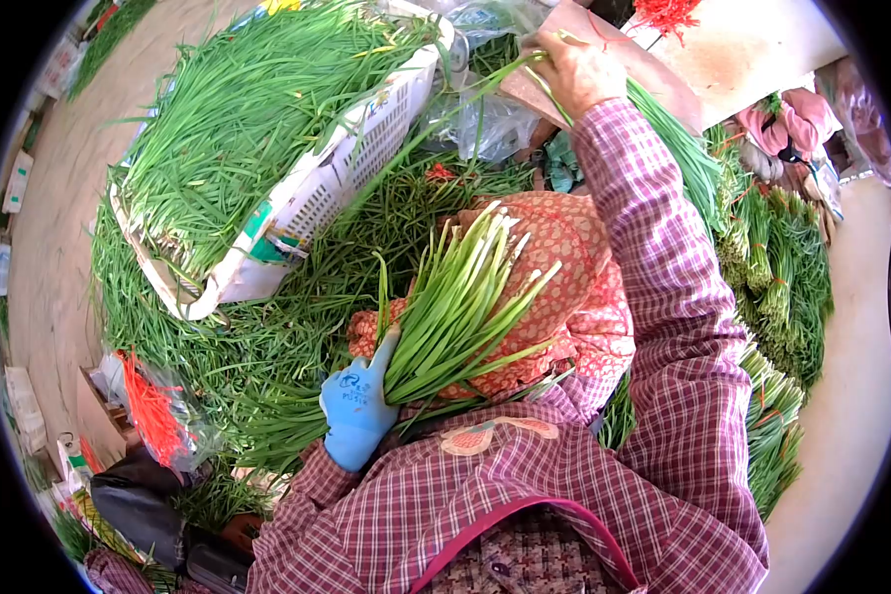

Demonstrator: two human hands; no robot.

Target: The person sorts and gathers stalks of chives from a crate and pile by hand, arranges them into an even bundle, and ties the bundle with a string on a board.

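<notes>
My left hand point(358, 404), in a blue glove with a bare index fingertip, is closed round a loose bunch of garlic chives point(455, 312). Their white ends point up and away from me, over my orange patterned lap cloth point(554, 247). My right hand point(576, 74) is bare and reaches far forward to the edge of a board point(604, 35). Its fingers are closed on a few long green chive stalks point(510, 67), which trail down to the left. More green chives point(678, 153) lie beside my right forearm.
A white plastic crate point(366, 139) heaped with chives tilts at the upper left. Loose chive leaves point(297, 346) cover the ground before me. Tied bundles point(782, 267) are stacked at the right. Red ties lie in a bag point(158, 411) and on the board point(668, 15).
</notes>
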